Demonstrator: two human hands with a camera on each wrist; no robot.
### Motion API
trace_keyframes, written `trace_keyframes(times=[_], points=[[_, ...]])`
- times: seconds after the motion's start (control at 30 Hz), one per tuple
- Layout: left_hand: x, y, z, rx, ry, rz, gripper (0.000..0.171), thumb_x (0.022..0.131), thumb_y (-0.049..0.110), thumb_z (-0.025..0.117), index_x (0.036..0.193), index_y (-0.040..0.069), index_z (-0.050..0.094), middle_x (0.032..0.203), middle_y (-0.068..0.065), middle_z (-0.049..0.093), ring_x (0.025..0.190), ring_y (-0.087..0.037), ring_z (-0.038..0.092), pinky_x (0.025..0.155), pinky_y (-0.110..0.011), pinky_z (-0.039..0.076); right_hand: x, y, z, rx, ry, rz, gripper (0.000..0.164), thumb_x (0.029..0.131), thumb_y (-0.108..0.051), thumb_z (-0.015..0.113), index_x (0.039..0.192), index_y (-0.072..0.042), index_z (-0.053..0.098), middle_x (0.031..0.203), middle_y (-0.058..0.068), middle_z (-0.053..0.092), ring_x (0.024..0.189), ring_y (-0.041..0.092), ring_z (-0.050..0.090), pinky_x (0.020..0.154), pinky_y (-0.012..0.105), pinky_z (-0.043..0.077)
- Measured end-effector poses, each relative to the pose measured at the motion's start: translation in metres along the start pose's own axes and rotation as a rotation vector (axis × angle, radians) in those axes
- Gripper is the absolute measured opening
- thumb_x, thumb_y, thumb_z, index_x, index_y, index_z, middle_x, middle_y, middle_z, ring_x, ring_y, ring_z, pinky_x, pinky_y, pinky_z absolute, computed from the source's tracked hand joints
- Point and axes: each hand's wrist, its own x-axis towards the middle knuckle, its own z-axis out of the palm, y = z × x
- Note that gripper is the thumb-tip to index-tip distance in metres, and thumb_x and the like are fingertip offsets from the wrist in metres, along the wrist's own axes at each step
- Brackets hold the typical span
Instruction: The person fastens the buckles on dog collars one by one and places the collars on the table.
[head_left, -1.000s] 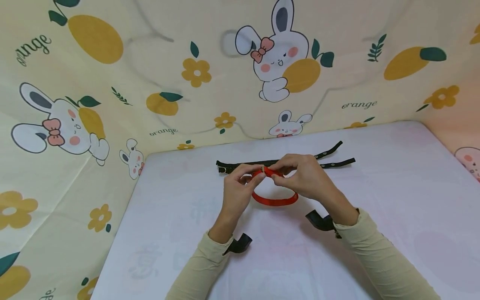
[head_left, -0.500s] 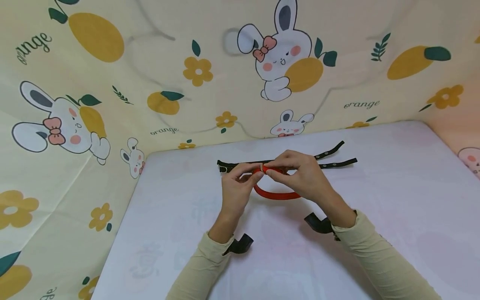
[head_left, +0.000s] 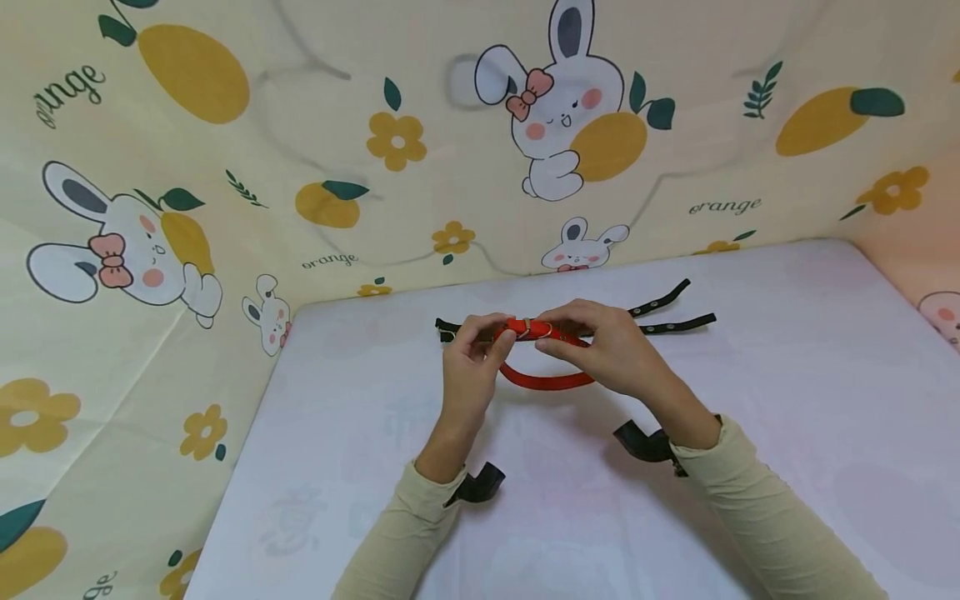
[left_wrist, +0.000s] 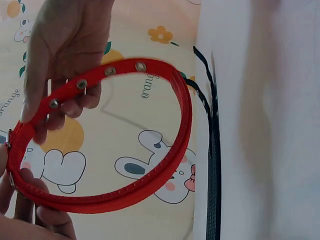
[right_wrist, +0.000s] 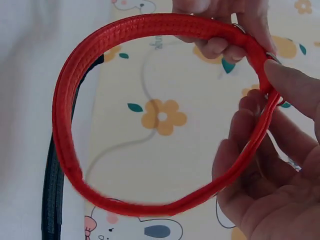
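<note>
A red collar, buckled into a loop, is held up above the table by both hands. My left hand pinches it on the left of its metal fittings, and my right hand pinches it on the right. A metal buckle sits at the loop's edge between the hands. Metal-rimmed eyelets run along the band near my right hand. In the right wrist view, my right thumb presses the band by the fittings, and its other fingers lie along the inside.
Behind the hands, two black collars with eyelets lie on the white table, partly hidden by the hands. A cream curtain printed with rabbits and oranges hangs behind the table. Black wrist mounts stick out from the sleeves.
The red collar has turned so that its buckled section faces up toward the head camera. The bottom of the loop has risen slightly, and the left fingers have shifted left along the band.
</note>
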Motion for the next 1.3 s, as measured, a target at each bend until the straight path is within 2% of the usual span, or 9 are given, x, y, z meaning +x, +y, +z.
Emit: trace_keyframes(times=[0.2,0.37,0.53,0.63,0.8,0.93,1.03,1.3], points=[[0.001,0.001,-0.002,-0.040,-0.038,-0.044,0.027,0.096,0.007,0.063,0.121,-0.004,0.062,0.116,-0.021,0.064,0.103,-0.013,0.058,0.083,-0.018,0.049,0.000,0.001,-0.001,0.011,0.009,0.032,0.028,0.086,-0.036,0.078,0.110,-0.022,0.073,0.100,-0.007,0.071,0.088,0.011,0.065,0.079,0.032,0.053],[0.001,0.003,-0.003,-0.012,-0.072,-0.075,0.029,0.095,0.009,0.066,0.122,-0.003,0.062,0.115,-0.019,0.065,0.105,-0.013,0.058,0.085,-0.021,0.049,0.000,0.000,-0.001,0.017,0.020,0.028,0.027,0.085,-0.035,0.079,0.109,-0.022,0.074,0.099,-0.007,0.072,0.086,0.011,0.065,0.074,0.027,0.054],[0.003,0.001,-0.006,-0.011,-0.021,-0.105,0.027,0.095,0.011,0.066,0.120,0.001,0.063,0.115,-0.017,0.064,0.104,-0.015,0.057,0.085,-0.022,0.051,0.002,0.003,-0.007,-0.012,-0.039,0.066,0.034,0.086,-0.038,0.077,0.118,-0.025,0.071,0.102,-0.005,0.073,0.086,0.014,0.064,0.074,0.029,0.052],[0.004,0.003,-0.008,-0.021,0.011,-0.113,0.028,0.095,0.011,0.066,0.121,0.002,0.062,0.116,-0.015,0.063,0.105,-0.015,0.056,0.085,-0.021,0.052,0.003,0.006,-0.012,-0.033,-0.042,0.083,0.032,0.088,-0.033,0.076,0.119,-0.023,0.071,0.103,-0.001,0.073,0.086,0.017,0.061,0.072,0.029,0.050],[0.005,0.005,-0.011,-0.007,-0.024,-0.078,0.029,0.094,0.010,0.068,0.122,0.002,0.062,0.115,-0.016,0.063,0.103,-0.016,0.057,0.083,-0.019,0.052,0.003,0.011,-0.016,0.003,-0.006,0.040,0.026,0.089,-0.025,0.076,0.115,-0.020,0.074,0.101,0.001,0.072,0.082,0.020,0.058,0.067,0.026,0.049],[0.006,0.004,-0.011,0.012,-0.064,-0.007,0.029,0.091,0.007,0.070,0.119,-0.001,0.064,0.110,-0.018,0.064,0.098,-0.015,0.059,0.083,-0.019,0.051,0.002,0.013,-0.017,0.030,0.003,0.006,0.024,0.089,-0.027,0.076,0.112,-0.020,0.076,0.096,-0.002,0.069,0.077,0.020,0.056,0.063,0.025,0.048],[0.006,0.003,-0.010,0.026,-0.075,0.032,0.027,0.090,0.006,0.071,0.116,-0.002,0.066,0.107,-0.020,0.064,0.094,-0.013,0.059,0.083,-0.020,0.051,0.002,0.014,-0.016,0.050,-0.004,0.011,0.024,0.088,-0.029,0.077,0.110,-0.022,0.076,0.095,-0.003,0.070,0.077,0.019,0.057,0.064,0.024,0.049],[0.004,0.000,-0.010,0.015,-0.064,0.075,0.024,0.088,0.004,0.073,0.110,-0.002,0.068,0.105,-0.020,0.065,0.090,-0.012,0.059,0.079,-0.022,0.049,0.005,0.017,-0.013,0.073,-0.022,0.035,0.026,0.086,-0.031,0.078,0.111,-0.023,0.077,0.100,-0.003,0.071,0.083,0.019,0.060,0.067,0.026,0.051]])
